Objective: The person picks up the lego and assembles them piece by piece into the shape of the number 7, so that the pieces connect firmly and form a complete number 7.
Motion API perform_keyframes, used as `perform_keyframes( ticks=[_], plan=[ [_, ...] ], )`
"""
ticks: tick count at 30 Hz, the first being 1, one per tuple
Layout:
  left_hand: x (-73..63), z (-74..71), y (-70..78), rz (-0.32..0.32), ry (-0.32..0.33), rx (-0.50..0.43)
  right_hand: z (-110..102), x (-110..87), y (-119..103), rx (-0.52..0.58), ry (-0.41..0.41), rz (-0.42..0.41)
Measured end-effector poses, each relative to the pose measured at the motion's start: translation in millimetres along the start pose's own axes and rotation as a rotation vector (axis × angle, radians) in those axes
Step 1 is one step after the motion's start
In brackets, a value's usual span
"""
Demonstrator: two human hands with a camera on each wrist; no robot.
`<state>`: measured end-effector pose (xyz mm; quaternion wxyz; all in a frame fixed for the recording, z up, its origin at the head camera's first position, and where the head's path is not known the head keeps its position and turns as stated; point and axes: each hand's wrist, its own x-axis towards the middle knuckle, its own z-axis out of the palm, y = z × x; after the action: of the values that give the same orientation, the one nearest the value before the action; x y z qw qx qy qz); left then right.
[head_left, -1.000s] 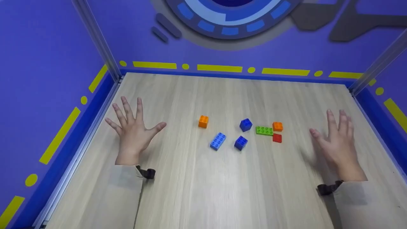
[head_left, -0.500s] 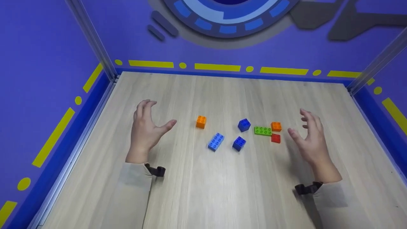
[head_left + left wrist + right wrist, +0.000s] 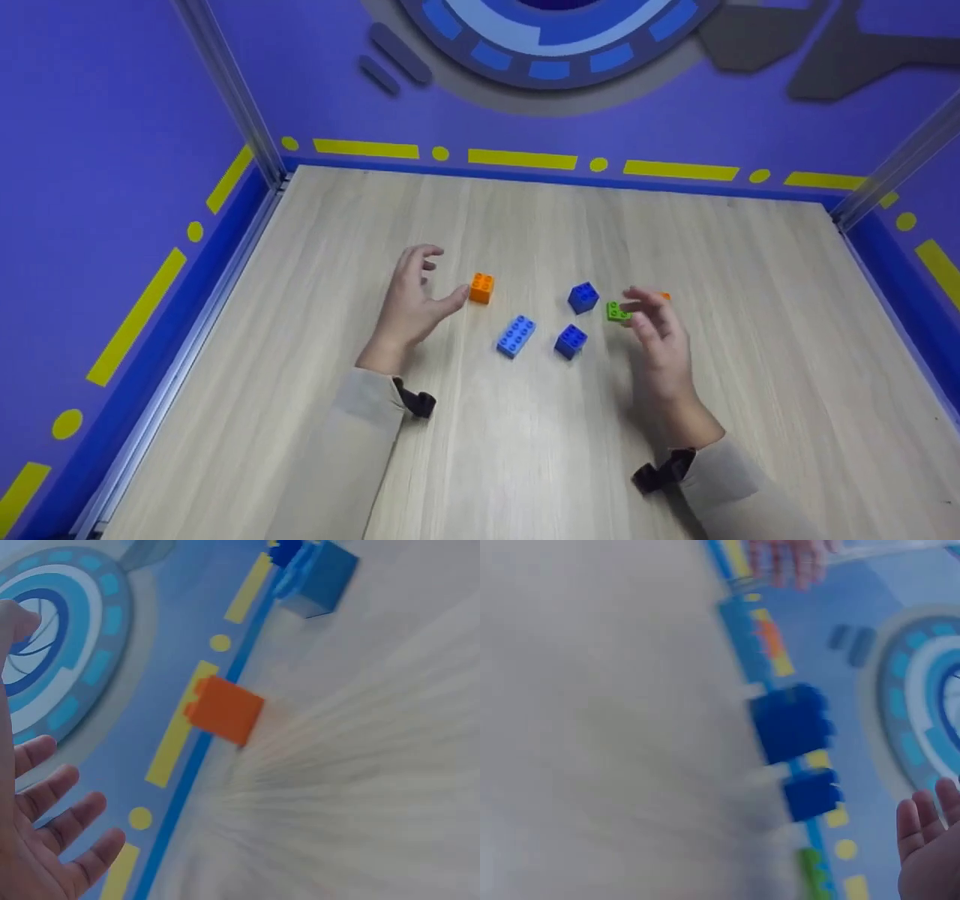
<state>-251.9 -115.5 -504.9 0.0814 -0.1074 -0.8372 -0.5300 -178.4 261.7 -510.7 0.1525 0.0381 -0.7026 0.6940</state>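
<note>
In the head view my left hand (image 3: 415,307) hovers just left of an orange toy brick (image 3: 481,288), its thumb tip right at the brick's side and its fingers loosely bent around nothing. My right hand (image 3: 666,341) is over the right-hand bricks, holding nothing. It partly covers a green brick (image 3: 616,311) and a second orange brick (image 3: 664,297); the red brick is hidden behind it. Between the hands lie a light blue long brick (image 3: 516,336) and two dark blue bricks, one farther back (image 3: 583,298) and one nearer (image 3: 571,341). The left wrist view shows the orange brick (image 3: 226,711) beyond spread fingers.
The bricks lie on a pale wood-grain table (image 3: 495,465). Blue panels with yellow marks enclose it at the back (image 3: 525,127), left (image 3: 97,187) and right. A metal post (image 3: 232,90) stands at the back left corner.
Both hands have moved inward from the table's sides, the left toward the orange brick and the right over the green one. Their spread fingers have bent. The bricks stay where they were.
</note>
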Motion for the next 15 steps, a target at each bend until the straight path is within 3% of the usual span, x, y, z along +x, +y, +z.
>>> perform_keyframes(
  ticks=[3,8,15],
  plan=[
    [-1.7,12.0,-6.3,0.000,-0.024,-0.045,3,-6.8,8,0.045,-0.002,0.024],
    [0.5,16.5,-8.5,-0.015,-0.048,-0.118,3,-7.7,12,0.096,0.047,0.035],
    [11.9,28.3,-6.4,-0.081,-0.013,-0.151,15,-13.5,19,-0.077,-0.011,0.130]
  ],
)
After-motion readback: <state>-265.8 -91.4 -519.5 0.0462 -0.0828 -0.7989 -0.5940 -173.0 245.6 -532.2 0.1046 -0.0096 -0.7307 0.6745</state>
